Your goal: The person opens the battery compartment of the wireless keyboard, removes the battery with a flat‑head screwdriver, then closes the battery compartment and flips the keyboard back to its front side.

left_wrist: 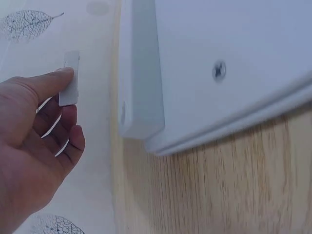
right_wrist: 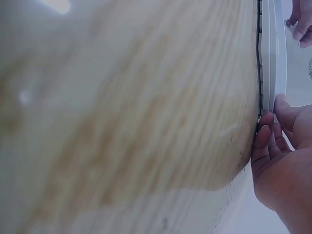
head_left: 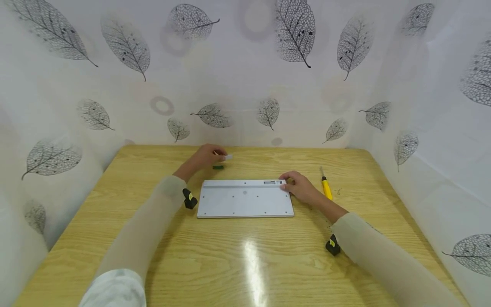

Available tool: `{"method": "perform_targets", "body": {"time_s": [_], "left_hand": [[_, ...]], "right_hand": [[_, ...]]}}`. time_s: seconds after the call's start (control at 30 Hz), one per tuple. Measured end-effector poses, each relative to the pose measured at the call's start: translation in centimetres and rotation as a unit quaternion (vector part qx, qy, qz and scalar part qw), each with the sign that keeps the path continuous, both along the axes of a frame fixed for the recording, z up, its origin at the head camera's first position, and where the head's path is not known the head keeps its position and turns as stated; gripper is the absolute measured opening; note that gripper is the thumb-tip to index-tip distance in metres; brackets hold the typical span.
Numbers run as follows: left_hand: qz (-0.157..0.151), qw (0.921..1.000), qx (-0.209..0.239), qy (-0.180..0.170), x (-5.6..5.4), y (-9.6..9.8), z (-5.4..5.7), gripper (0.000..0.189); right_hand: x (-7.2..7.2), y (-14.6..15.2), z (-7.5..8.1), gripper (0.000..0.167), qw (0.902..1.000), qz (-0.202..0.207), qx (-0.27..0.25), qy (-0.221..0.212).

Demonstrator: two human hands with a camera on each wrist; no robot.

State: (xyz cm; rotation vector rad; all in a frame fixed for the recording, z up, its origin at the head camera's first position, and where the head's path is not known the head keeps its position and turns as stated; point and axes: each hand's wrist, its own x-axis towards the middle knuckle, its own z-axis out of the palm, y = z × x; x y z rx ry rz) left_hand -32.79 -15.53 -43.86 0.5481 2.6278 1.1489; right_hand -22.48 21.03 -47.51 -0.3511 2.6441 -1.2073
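Note:
A white keyboard (head_left: 245, 202) lies face down, its underside dotted with screws. An uncovered battery compartment (head_left: 270, 182) shows in its raised far edge, near the right corner. My left hand (head_left: 209, 156) is beyond the keyboard's far left corner. Between thumb and fingers it pinches a small flat white battery cover (left_wrist: 71, 78). My right hand (head_left: 301, 187) grips the keyboard's far right corner, thumb on top and fingers at the edge below, as the right wrist view shows. A small green battery (head_left: 218, 167) lies on the table just below the left hand.
A screwdriver (head_left: 326, 187) with a yellow handle lies to the right of the keyboard, beyond the right hand. The wooden table (head_left: 215, 256) meets a leaf-patterned curtain (head_left: 238, 76) at its back edge. Black wrist cameras hang at both sleeves.

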Motion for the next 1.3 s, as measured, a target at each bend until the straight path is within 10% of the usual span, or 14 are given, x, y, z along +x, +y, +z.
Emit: {"method": "perform_targets", "body": {"time_s": [1.3], "left_hand": [[-0.078, 0.9961, 0.037, -0.017, 4.1, 8.5, -0.1, 0.02]], "right_hand": [[-0.2, -0.1, 0.0, 0.026, 0.9999, 0.004, 0.01, 0.009]]}}
